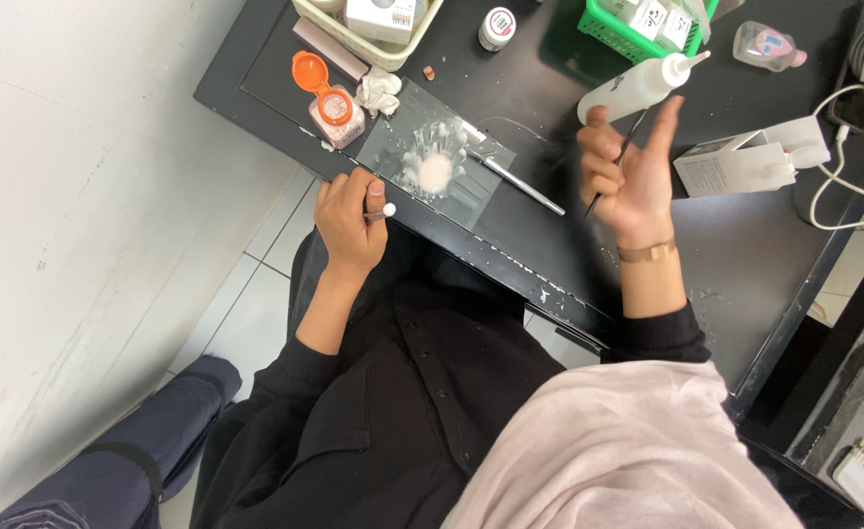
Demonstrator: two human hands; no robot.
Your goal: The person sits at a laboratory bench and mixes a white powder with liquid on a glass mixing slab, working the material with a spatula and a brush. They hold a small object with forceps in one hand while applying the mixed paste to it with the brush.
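Two hands worked at the black counter [726, 255].
The left hand [352, 227] pinched a small white-tipped piece [383, 211] beside the glass slab [442, 157]; the right hand [633, 171], its grip closed, held a thin dark tool [620, 157].

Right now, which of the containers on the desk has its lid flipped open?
The small square jar left of the glass slab: its orange lid is flipped back. The round white-capped pot and the white squeeze bottle are closed.

Near the left hand [351, 220], a glossy glass slab [439, 157] bears chalky white paste [434, 172] and a shiny metal spatula [510, 176]; beyond the right hand [631, 171], a smooth white plastic squeeze bottle [638, 88] lies on matt black, chipped tabletop [745, 255].
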